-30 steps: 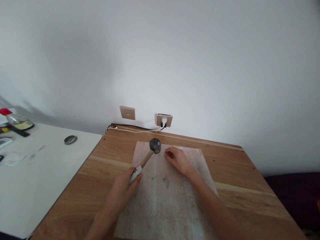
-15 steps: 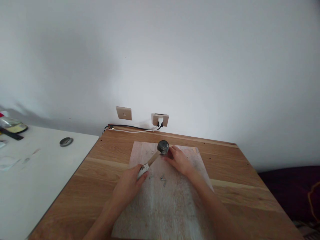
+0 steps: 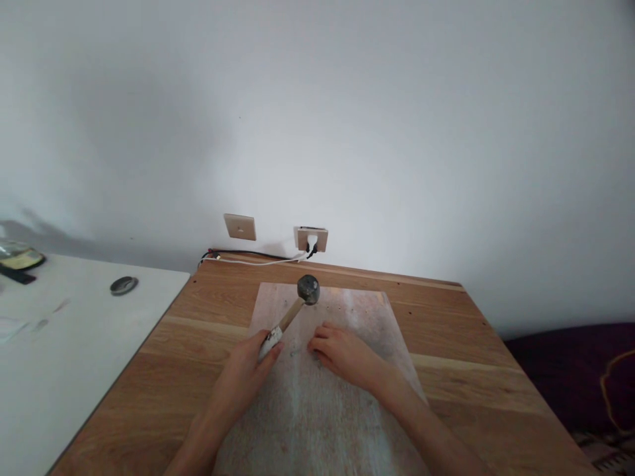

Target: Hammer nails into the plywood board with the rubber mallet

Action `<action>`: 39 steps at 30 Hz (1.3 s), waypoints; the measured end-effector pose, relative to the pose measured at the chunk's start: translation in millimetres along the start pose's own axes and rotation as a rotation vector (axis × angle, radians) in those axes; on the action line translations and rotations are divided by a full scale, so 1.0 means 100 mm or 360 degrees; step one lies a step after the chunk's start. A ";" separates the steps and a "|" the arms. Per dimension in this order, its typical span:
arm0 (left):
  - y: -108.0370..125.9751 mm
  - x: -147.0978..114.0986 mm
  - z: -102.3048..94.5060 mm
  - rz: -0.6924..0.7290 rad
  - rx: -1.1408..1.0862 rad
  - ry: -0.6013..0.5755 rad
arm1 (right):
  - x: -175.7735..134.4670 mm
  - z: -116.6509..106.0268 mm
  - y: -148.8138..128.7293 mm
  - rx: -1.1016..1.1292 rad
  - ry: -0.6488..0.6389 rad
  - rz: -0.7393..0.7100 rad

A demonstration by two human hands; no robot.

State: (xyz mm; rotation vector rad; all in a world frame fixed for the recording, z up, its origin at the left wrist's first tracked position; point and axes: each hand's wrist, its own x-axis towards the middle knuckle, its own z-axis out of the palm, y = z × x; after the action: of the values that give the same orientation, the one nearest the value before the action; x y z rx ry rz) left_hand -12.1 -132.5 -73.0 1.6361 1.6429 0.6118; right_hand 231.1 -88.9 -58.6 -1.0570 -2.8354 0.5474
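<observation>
My left hand (image 3: 248, 363) is wrapped round the pale, worn handle of a hammer (image 3: 292, 313). Its dark, rounded head (image 3: 308, 289) points away from me over the far part of a whitish board (image 3: 317, 423). On the board's middle, my right hand (image 3: 342, 354) has its fingers curled down where small loose nails (image 3: 319, 363) lie, mostly covered by the hand. Whether a nail is between the fingertips is hidden. Small dark points, perhaps nails or holes, run along the board's far part.
The board lies on a wooden table (image 3: 496, 390) against the wall. Cables (image 3: 258, 262) run along its back edge to a plug in a wall socket (image 3: 312, 239). To the left, a white table (image 3: 89, 350) bears a round grey lid (image 3: 124, 285) and a bottle (image 3: 20, 256).
My right hand has drawn back from beside the hammer head to the loose nails in the board's middle. The hammer stays in my left hand, and the view has shifted slightly.
</observation>
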 end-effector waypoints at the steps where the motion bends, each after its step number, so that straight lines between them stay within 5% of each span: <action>1: -0.01 -0.01 -0.01 -0.0004 0.0002 0.0000 | 0.00 0.01 0.04 0.0058 0.0030 0.0032; 4: -0.05 -0.03 -0.02 -0.0016 0.0019 0.0001 | -0.01 0.04 0.27 0.0305 0.0213 0.0128; 10: -0.07 -0.04 0.00 -0.0014 0.0019 0.0001 | 0.09 0.16 0.82 0.0734 0.0917 0.0511; 21: -0.05 -0.05 0.02 -0.0049 -0.0014 -0.0014 | 0.14 0.28 0.79 0.0549 0.0982 0.0535; 30: 0.24 0.12 0.10 0.0108 0.0018 -0.0111 | 0.19 0.27 0.77 0.0524 0.0988 0.0689; 36: 0.32 0.16 0.14 0.0135 0.0302 -0.0176 | -0.14 0.23 0.71 0.0457 0.1067 0.0729; 39: 0.30 0.15 0.13 0.0141 0.0252 -0.0175 | -0.38 0.18 0.50 0.0415 0.0981 0.0551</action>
State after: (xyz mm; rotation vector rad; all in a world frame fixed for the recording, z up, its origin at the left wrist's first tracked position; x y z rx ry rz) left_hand 18.7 -117.2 -60.7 1.8317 1.5794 0.4358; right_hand 287.5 -84.0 -90.2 -1.3775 -2.0117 0.4859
